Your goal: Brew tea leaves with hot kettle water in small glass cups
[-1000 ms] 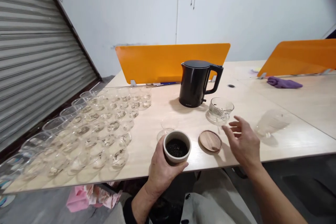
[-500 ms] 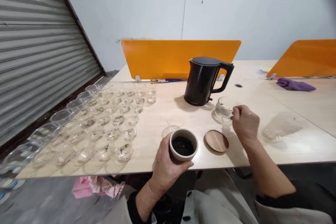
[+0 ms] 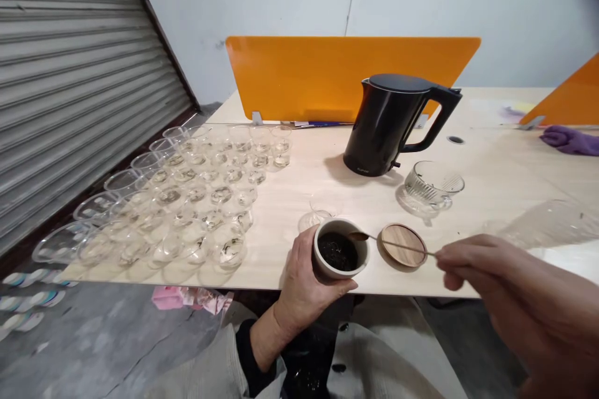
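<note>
My left hand (image 3: 306,283) is wrapped around a small beige jar (image 3: 340,252) of dark tea leaves at the table's near edge. My right hand (image 3: 496,274) pinches the end of a thin long-handled spoon (image 3: 393,243), whose bowl hovers over the jar's right rim. The jar's round wooden lid (image 3: 402,245) lies flat just right of the jar, under the spoon's handle. A ribbed glass cup (image 3: 433,184) on a glass saucer stands behind the lid.
A black electric kettle (image 3: 388,124) stands behind the cup. Several small glass cups (image 3: 196,193) in rows fill the table's left half. A clear glass pitcher (image 3: 552,224) lies at right. Orange dividers (image 3: 346,75) border the back. A purple cloth (image 3: 571,139) is far right.
My right hand took the spoon from by the glass cup and drew back toward me, bringing the spoon's bowl over the jar. The view has shifted closer and left.
</note>
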Available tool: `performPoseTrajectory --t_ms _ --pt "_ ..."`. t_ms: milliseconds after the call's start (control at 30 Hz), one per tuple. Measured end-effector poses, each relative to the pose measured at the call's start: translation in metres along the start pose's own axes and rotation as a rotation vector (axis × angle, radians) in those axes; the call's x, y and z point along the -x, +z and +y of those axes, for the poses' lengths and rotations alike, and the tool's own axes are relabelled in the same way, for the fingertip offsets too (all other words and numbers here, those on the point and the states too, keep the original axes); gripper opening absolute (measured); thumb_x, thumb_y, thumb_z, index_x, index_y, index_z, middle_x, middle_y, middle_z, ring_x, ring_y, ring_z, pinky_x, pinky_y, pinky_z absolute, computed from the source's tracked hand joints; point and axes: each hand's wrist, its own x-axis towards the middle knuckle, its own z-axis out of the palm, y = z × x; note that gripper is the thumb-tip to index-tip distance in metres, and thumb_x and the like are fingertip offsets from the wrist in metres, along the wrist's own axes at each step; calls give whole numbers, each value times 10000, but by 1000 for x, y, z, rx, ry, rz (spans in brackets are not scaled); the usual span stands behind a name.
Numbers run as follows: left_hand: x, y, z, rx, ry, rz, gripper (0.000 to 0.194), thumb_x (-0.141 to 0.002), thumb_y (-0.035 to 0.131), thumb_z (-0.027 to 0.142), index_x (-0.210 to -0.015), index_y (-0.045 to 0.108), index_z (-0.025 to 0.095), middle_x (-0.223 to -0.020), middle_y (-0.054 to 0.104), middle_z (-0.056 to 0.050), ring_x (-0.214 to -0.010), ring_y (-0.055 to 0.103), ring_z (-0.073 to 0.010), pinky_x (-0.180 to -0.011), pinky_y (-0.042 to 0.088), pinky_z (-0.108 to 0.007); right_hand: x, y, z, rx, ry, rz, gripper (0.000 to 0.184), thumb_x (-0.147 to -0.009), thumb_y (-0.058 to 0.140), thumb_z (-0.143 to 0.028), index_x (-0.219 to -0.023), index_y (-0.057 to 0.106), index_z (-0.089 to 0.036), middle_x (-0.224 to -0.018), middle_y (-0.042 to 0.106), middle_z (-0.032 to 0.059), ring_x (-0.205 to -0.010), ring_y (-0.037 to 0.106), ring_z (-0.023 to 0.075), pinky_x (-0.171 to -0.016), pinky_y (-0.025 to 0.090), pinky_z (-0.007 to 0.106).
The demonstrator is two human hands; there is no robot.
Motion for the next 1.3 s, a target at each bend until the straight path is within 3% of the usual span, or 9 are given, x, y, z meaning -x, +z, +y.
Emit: performPoseTrajectory --t_ms 100,267,433,600,700,833,1000,1100,1300 --pt "0 0 0 -12 -10 -1 956 -663 952 396 -1452 426 277 -1395 582 -119 -1306 575 -360 -1115 481 -602 -18 7 -3 -39 -134 -213 264 -987 494 -90 -1089 655 -273 -841 655 3 -633 619 121 -566 485 230" --pt "1 0 2 -18 -28 -5 941 -659 953 385 -1441 441 279 -1406 577 -118 -1311 571 -363 -1114 481 -605 -37 18 0 -48 -246 -353 300 -965 460 -34 -1078 653 -233 -846 639 16 -661 586 121 -575 436 236" --pt "0 0 3 -32 -53 -8 954 -642 964 389 -1435 445 283 -1396 582 -114 -1300 577 -368 -1104 489 -605 -60 20 -7 -94 -259 -566 234 -944 543 -69 -969 696 -245 -840 675 17 -692 603 148 -613 439 260" --pt "0 -2 3 -19 -44 -25 937 -688 933 490 -1452 432 282 -1398 578 -121 -1294 581 -361 -1099 493 -596 -81 15 -15 -141 -269 -697 218 -921 561 -49 -884 667 -236 -794 666 -10 -642 578 125 -575 397 254" --pt "0 -2 3 -15 -30 -22 930 -707 918 514 -1459 427 270 -1397 578 -123 -1296 579 -354 -1110 485 -585 -89 13 -13 -187 -221 -736 173 -958 565 -120 -867 656 -235 -767 657 -12 -629 567 121 -558 394 250" --pt "-1 -1 2 -24 -18 -9 953 -694 930 493 -1460 410 264 -1396 580 -127 -1298 575 -353 -1111 483 -580 -93 15 4 -278 -46 -703 159 -1013 574 -298 -941 706 -247 -714 656 -8 -603 583 131 -547 442 253" --pt "-1 -1 2 -27 -2 -7 933 -704 927 464 -1455 410 266 -1398 577 -128 -1304 574 -351 -1110 487 -580 -84 22 30 -438 275 -473 278 -978 639 -480 -899 726 -228 -606 599 -14 -527 561 143 -513 469 283" --pt "0 -1 2 -30 -4 -4 944 -694 934 466 -1456 411 268 -1400 576 -131 -1305 573 -357 -1111 485 -592 -76 26 37 -580 410 -357 281 -936 705 -487 -901 729 -209 -633 602 -8 -518 548 136 -494 463 284" --pt "0 1 0 -34 -6 -3 957 -685 942 440 -1459 405 270 -1403 575 -129 -1312 571 -353 -1118 482 -591 -70 32 42 -727 517 -209 214 -888 772 -414 -909 739 -203 -710 620 1 -531 540 116 -470 475 263"
